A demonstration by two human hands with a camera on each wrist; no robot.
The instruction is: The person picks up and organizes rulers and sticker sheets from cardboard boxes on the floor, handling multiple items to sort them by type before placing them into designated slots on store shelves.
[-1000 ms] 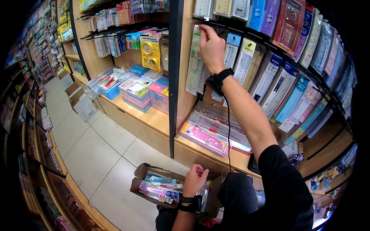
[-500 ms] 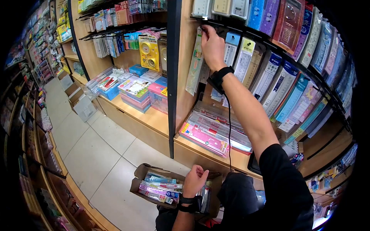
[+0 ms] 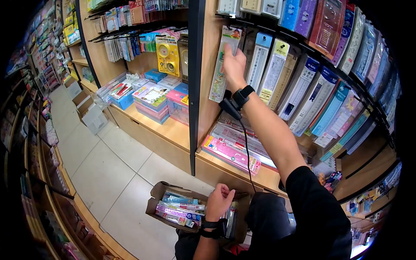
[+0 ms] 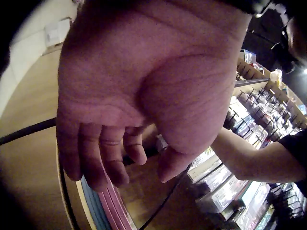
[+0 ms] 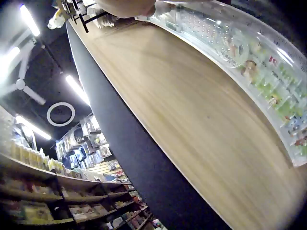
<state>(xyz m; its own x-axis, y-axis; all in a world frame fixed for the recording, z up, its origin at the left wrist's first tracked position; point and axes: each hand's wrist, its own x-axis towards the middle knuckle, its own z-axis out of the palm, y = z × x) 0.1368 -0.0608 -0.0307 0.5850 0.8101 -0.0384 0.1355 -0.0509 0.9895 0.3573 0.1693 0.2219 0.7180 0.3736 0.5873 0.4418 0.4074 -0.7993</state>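
Note:
A long packaged ruler (image 3: 220, 73) with a green cartoon print hangs upright at the left end of the hook row, by the wooden side panel. My right hand (image 3: 234, 67) holds it along its right edge, below the header card, with a digit lying across the front. In the right wrist view the clear ruler pack (image 5: 259, 72) curves along the right, and only part of the hand (image 5: 127, 7) shows at the top. My left hand (image 3: 219, 203), fingers loosely bent, hovers over the cardboard box (image 3: 151, 208) and holds nothing; its palm (image 4: 144, 72) fills the left wrist view.
Several packaged rulers (image 3: 299, 93) hang to the right on hooks. Pink pencil cases (image 3: 229, 154) lie on the shelf below. A black upright post (image 3: 197, 86) separates the neighbouring bay with stacked boxes (image 3: 151, 102). A cable (image 3: 248, 151) trails from the right wrist.
My right hand has come down from the hook at the ruler's top to its upper body, uncovering the header card. The ruler, tilted half a second ago, has shifted slightly upward. The left hand stays put.

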